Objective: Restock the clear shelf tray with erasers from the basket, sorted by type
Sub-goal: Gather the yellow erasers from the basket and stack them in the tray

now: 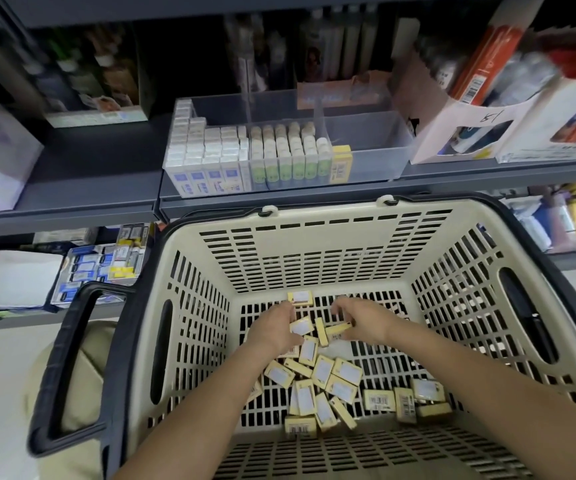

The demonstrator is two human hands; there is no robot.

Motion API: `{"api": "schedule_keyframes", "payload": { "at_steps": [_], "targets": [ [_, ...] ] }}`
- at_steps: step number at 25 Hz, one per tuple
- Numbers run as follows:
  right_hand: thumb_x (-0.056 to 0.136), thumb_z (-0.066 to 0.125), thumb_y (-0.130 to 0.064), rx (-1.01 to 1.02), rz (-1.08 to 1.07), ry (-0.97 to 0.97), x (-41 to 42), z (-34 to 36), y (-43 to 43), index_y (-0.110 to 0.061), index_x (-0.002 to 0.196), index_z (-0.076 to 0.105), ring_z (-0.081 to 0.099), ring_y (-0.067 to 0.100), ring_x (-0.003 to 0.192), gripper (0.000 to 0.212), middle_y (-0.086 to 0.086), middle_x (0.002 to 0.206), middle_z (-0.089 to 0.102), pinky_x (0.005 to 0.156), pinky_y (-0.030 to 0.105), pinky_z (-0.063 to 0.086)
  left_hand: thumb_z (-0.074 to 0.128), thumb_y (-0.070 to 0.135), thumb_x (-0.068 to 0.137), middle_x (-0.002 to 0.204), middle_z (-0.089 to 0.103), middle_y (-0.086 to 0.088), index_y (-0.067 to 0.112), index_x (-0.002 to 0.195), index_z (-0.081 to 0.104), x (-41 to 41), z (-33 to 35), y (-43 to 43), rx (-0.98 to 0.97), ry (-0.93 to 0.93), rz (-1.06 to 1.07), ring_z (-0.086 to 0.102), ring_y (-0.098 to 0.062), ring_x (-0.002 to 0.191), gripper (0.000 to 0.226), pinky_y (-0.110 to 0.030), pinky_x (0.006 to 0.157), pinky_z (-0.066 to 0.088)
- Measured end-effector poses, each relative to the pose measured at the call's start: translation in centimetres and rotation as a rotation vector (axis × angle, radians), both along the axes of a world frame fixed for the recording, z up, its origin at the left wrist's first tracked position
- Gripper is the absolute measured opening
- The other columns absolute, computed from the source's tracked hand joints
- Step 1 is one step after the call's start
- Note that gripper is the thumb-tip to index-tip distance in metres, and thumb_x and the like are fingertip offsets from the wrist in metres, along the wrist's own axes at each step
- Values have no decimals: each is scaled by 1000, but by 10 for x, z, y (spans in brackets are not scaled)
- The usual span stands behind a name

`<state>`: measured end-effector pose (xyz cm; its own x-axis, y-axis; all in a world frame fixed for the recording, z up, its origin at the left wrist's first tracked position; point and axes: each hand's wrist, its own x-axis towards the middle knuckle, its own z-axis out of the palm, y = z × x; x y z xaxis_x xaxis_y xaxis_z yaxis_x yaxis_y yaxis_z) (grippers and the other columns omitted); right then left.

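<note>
Gathering is the step in hand. Down in the basket point(314, 225), the left hand point(274, 329) curls round a yellow eraser point(302, 325). The right hand point(364, 323) pinches a second yellow eraser point(338, 329). Loose erasers point(321, 382) lie nearer the person. The next move likely calls for lifting both to the clear tray point(369, 147) on the shelf, beside its lone yellow one point(341, 164).

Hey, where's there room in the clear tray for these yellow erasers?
The clear plastic shelf tray is bare from the lone yellow boxed eraser rightward to its right wall, and along the back behind the shorter rows. Its left side is packed with white-and-blue erasers and green-sleeved erasers.
</note>
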<state>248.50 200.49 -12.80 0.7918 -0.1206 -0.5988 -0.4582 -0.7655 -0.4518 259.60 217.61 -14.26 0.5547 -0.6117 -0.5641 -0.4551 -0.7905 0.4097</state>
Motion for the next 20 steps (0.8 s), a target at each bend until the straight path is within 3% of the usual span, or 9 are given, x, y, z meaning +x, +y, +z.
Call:
{"api": "schedule_keyframes", "payload": {
  "at_steps": [2, 4, 9, 12, 16, 20],
  "targets": [
    [89, 59, -21, -33, 80, 7, 0, -2, 5, -37, 138, 32, 52, 19, 106, 58, 2, 123, 50, 89, 33, 46, 66, 28, 82, 107, 57, -3, 17, 110, 49, -2, 0, 1, -6, 33, 4, 55, -20, 93, 34, -32, 73, 46],
    [91, 56, -23, -58, 134, 10, 1, -4, 9, -39, 140, 29, 51, 22, 115, 58, 3, 134, 45, 94, 38, 46, 59, 25, 86, 108, 59, -3, 17, 113, 53, -3, -2, 1, -16, 60, -17, 58, -20, 93, 29, -34, 77, 50],
    [88, 60, -28, -95, 114, -11, 1, -7, 7, -21, 122, 51, 53, 19, 108, 35, 2, 125, 55, 89, 33, 46, 54, 14, 88, 89, 56, -1, 13, 108, 46, 8, 3, -6, -141, 204, 278, 55, -12, 71, 22, -25, 57, 46],
    [87, 62, -25, -55, 105, -42, 3, -6, 5, -20, 106, 60, 53, 17, 101, 20, 2, 115, 55, 86, 30, 44, 46, 14, 93, 87, 54, -3, 14, 123, 37, 1, 6, -11, -144, 357, 296, 53, -13, 68, 31, -25, 53, 45],
    [87, 60, -17, -9, 76, -39, 5, -3, 3, -23, 108, 60, 51, 19, 104, 22, 0, 108, 47, 90, 29, 41, 32, 32, 99, 80, 47, 1, 15, 115, 43, -3, 6, -13, -165, 441, 329, 45, -11, 68, 26, -25, 57, 39],
    [87, 60, -15, -2, 82, -35, 4, -3, 3, -24, 107, 62, 50, 19, 105, 22, 4, 113, 48, 92, 29, 41, 47, 15, 96, 95, 53, -8, 3, 118, 47, -2, 1, -10, -148, 549, 481, 51, -12, 73, 25, -24, 63, 51]
  ]
}}
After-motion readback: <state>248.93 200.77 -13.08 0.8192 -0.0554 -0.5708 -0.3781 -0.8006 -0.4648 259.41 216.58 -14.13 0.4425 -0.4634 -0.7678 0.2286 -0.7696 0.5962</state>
